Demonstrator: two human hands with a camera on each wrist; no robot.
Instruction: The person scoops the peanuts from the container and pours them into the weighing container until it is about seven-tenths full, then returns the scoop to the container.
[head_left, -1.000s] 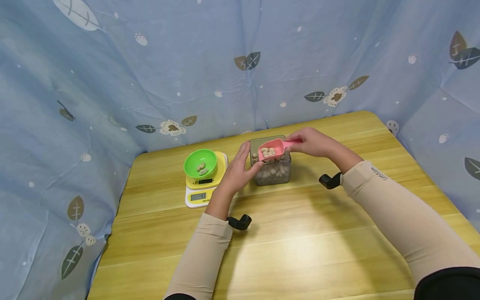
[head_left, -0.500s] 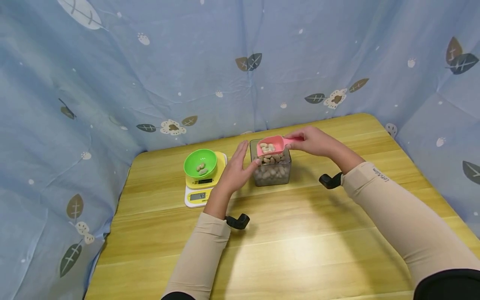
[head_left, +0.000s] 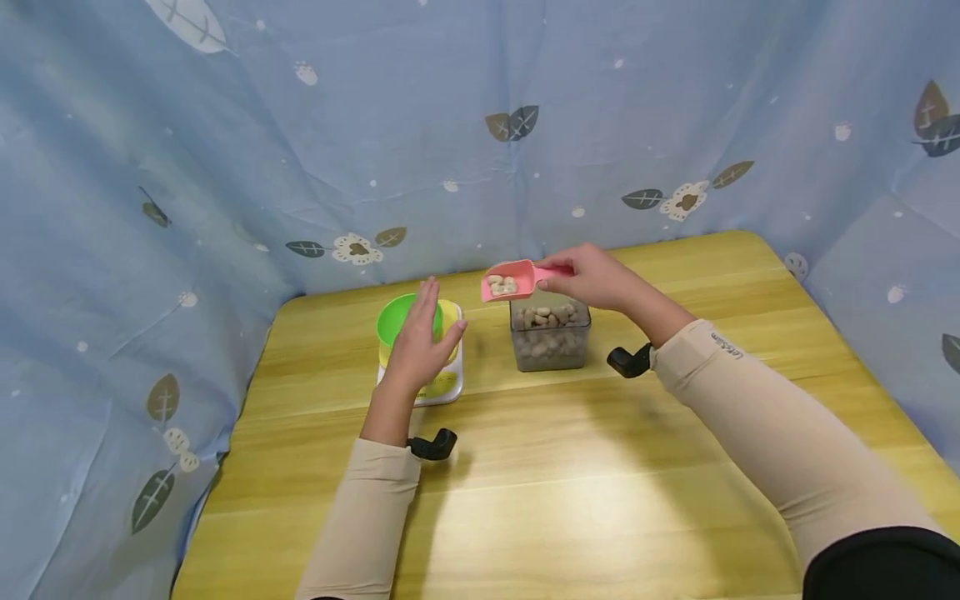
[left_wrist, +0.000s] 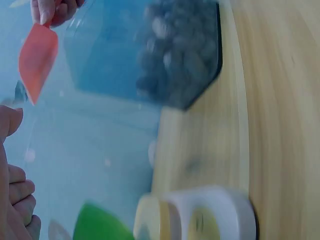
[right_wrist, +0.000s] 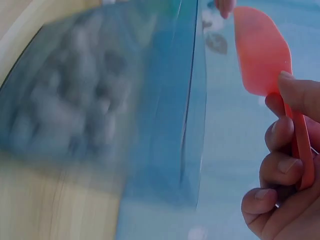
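Note:
In the head view my right hand grips the handle of a pink scoop with several pale, peanut-like pieces near its lip. The scoop is in the air, up and left of a clear grey container with many more of them inside. In the right wrist view, thumb and curled fingers wrap the scoop's handle. My left hand, fingers straight and holding nothing, hovers by a green bowl and partly hides it. Under the bowl is a yellow-and-white kitchen scale, its display covered by the hand.
Everything stands on a wooden table, with a blue patterned curtain behind and at both sides. Between scale and container lies a strip of bare tabletop. A black camera mount sticks out from the left wrist.
The right hand has lifted the loaded scoop off the container and carried it left. My left hand has left the container's side and moved left, in front of the bowl and scale.

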